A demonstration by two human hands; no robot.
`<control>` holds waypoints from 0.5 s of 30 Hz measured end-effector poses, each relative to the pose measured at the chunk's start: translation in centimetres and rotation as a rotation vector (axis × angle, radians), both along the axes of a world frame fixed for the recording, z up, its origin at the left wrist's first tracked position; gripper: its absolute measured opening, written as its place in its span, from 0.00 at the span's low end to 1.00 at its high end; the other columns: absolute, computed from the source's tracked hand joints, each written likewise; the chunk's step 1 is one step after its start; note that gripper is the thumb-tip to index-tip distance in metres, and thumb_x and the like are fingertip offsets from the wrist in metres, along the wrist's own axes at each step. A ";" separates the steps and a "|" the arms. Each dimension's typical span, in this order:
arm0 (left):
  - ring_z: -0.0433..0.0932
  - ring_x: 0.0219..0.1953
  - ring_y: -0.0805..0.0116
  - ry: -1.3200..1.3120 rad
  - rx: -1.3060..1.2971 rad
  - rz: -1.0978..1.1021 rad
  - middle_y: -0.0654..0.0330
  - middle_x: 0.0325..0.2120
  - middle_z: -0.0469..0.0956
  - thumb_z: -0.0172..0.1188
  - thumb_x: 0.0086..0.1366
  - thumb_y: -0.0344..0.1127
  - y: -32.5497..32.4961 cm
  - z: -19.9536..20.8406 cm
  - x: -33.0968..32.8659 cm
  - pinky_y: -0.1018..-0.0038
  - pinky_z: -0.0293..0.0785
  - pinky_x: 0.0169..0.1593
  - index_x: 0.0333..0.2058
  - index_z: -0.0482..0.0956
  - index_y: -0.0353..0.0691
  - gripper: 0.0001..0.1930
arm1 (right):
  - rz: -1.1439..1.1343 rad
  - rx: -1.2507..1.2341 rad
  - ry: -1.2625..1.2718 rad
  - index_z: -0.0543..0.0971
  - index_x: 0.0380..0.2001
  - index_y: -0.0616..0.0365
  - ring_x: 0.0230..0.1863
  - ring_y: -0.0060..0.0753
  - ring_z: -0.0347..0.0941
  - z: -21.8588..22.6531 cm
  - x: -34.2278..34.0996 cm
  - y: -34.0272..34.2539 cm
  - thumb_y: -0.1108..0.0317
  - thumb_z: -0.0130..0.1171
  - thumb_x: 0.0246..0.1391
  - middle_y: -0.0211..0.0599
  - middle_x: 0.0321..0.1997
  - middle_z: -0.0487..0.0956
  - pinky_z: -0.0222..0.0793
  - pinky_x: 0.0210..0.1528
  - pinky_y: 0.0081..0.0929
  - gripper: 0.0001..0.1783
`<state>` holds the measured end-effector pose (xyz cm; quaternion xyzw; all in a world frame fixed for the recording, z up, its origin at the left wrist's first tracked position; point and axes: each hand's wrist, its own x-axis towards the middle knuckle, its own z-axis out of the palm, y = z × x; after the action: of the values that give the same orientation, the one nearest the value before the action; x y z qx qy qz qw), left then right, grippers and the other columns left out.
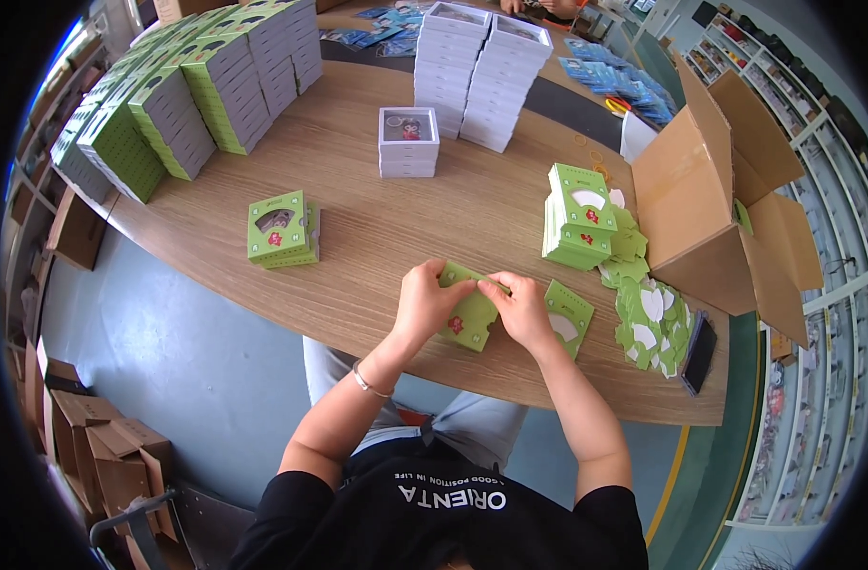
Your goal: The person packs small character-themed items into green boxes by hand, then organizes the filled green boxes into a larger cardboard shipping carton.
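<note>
Both hands hold a green printed card sleeve (471, 330) at the table's near edge. My left hand (422, 302) grips its left side and upper part, thumb across the top. From the right, my right hand (521, 310) pinches its upper edge, the thumbs nearly meeting. Fingers cover the sleeve's middle. Just right of my right hand lies another flat green sleeve (572, 312) with a fan-shaped window. Further left sits a short stack of green boxes (278, 232), a figure showing through the top window. Beyond my hands stands a small stack of white boxes (408, 157) holding a figure keyring.
Tall stacks of green-sleeved boxes (220, 90) fill the far left; white box stacks (486, 81) stand at the back. On the right are piled flat sleeves (578, 223), green and white cutouts (654, 323), a phone (700, 353) and an open cardboard box (686, 204).
</note>
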<state>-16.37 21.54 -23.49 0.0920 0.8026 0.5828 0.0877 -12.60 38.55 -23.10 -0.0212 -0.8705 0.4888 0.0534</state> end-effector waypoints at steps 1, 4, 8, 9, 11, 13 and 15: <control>0.81 0.37 0.61 0.255 -0.170 0.142 0.50 0.35 0.79 0.70 0.53 0.33 0.6 0.1 -0.2 0.67 0.78 0.36 0.39 0.77 0.31 0.17 | -0.004 0.001 0.001 0.81 0.38 0.66 0.21 0.33 0.77 -0.3 -0.5 0.2 0.60 0.63 0.56 0.45 0.19 0.80 0.69 0.26 0.30 0.17; 0.71 0.54 0.51 0.513 -0.346 0.054 0.43 0.51 0.69 0.68 0.53 0.38 0.7 -0.2 2.2 0.58 0.69 0.54 0.52 0.69 0.30 0.30 | -0.075 0.114 -0.048 0.82 0.37 0.66 0.24 0.27 0.77 -2.0 -1.8 0.9 0.63 0.62 0.55 0.46 0.22 0.81 0.70 0.29 0.30 0.15; 0.55 0.68 0.51 0.746 -0.739 -0.267 0.43 0.64 0.57 0.56 0.61 0.56 1.3 -1.6 3.1 0.53 0.47 0.69 0.63 0.59 0.30 0.41 | 0.018 0.151 0.054 0.82 0.36 0.66 0.29 0.35 0.78 -2.6 -2.9 2.0 0.66 0.62 0.53 0.48 0.27 0.81 0.71 0.34 0.30 0.12; 0.52 0.69 0.51 0.760 -0.768 -0.275 0.43 0.65 0.55 0.52 0.62 0.59 1.5 -1.8 2.8 0.52 0.45 0.69 0.63 0.58 0.30 0.42 | 0.023 -0.096 -0.140 0.82 0.35 0.66 0.31 0.40 0.78 -2.1 -3.2 2.3 0.67 0.62 0.52 0.48 0.28 0.81 0.72 0.36 0.31 0.12; 0.49 0.70 0.49 0.723 -0.809 -0.321 0.41 0.66 0.54 0.49 0.63 0.61 2.0 -1.9 2.0 0.52 0.44 0.69 0.64 0.57 0.30 0.42 | -0.008 -0.126 -0.200 0.81 0.37 0.66 0.35 0.49 0.76 -1.3 -3.0 2.0 0.73 0.60 0.52 0.47 0.31 0.79 0.72 0.41 0.35 0.10; 0.48 0.70 0.46 0.710 -0.872 -0.351 0.39 0.66 0.52 0.49 0.62 0.63 2.5 -1.7 1.2 0.51 0.44 0.69 0.64 0.56 0.30 0.44 | -0.135 0.520 0.402 0.79 0.44 0.61 0.39 0.41 0.75 -0.3 -1.7 0.7 0.82 0.55 0.51 0.43 0.37 0.76 0.72 0.42 0.29 0.16; 0.50 0.69 0.44 0.731 -0.816 -0.377 0.39 0.65 0.53 0.53 0.61 0.59 2.5 -1.8 0.3 0.52 0.46 0.68 0.64 0.56 0.30 0.43 | -0.152 0.395 0.300 0.77 0.46 0.62 0.41 0.39 0.75 0.0 -0.6 0.2 0.85 0.53 0.49 0.44 0.43 0.75 0.73 0.44 0.32 0.19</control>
<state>-16.03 24.08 -25.31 0.3875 0.9102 0.1310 -0.0644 -13.22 38.72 -23.06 -0.0031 -0.9273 0.3016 0.2215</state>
